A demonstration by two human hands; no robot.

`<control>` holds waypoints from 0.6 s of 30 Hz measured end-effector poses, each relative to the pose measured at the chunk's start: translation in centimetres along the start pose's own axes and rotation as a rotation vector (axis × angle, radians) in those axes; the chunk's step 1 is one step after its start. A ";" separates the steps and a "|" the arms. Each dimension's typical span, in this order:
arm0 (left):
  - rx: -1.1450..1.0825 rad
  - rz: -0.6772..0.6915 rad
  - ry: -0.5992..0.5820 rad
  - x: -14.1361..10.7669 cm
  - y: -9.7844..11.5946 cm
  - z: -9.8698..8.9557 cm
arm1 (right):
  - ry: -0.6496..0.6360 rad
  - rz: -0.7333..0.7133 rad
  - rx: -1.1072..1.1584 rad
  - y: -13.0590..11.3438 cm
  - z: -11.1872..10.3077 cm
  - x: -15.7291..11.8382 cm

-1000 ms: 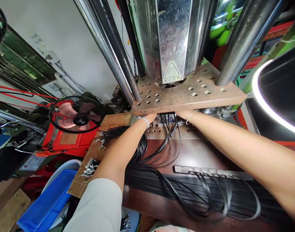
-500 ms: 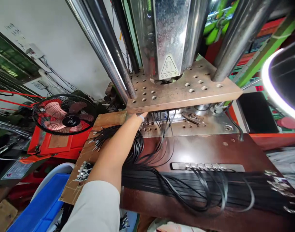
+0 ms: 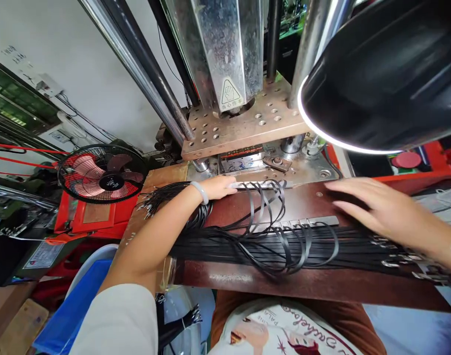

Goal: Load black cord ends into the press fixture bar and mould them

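Observation:
My left hand (image 3: 218, 188), with a pale bracelet at the wrist, grips the left end of a metal strip (image 3: 262, 185) in front of the press. Black cords (image 3: 252, 204) loop down from that strip. A second metal strip (image 3: 323, 221) lies on the brown table, with cords looped over its edge. My right hand (image 3: 362, 199) is over the table's right part, fingers apart, nothing between them. A row of black cords (image 3: 218, 249) with metal ends lies along the table.
The press plate (image 3: 243, 132) is above the metal base with its die (image 3: 243, 161). A black ring lamp (image 3: 380, 79) hangs at the upper right. A fan (image 3: 110, 182) stands at the left. Coiled cords (image 3: 166, 195) lie on cardboard.
My left hand has come out from under the press plate with the strip and its cords. My right hand has come into view at the right. The view has shifted, with the lamp larger.

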State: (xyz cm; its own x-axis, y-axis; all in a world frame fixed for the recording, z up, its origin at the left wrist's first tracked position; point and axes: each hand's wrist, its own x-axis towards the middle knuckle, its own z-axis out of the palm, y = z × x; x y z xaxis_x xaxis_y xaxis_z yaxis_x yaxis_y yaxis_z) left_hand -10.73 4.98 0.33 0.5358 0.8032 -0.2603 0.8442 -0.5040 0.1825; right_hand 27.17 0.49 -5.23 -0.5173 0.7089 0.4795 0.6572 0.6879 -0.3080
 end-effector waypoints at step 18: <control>-1.613 0.003 0.208 -5.3 7.3 -3.3 | -0.316 -0.104 0.006 -1.0 1.7 9.9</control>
State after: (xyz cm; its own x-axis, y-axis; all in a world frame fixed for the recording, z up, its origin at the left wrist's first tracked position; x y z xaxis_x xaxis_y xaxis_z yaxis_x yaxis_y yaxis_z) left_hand -7.41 -1.88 6.18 0.4130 0.8970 -0.1573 -0.1199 0.2248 0.9670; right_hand 20.45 7.05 -1.52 -0.7264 0.6474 0.2306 0.5890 0.7594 -0.2765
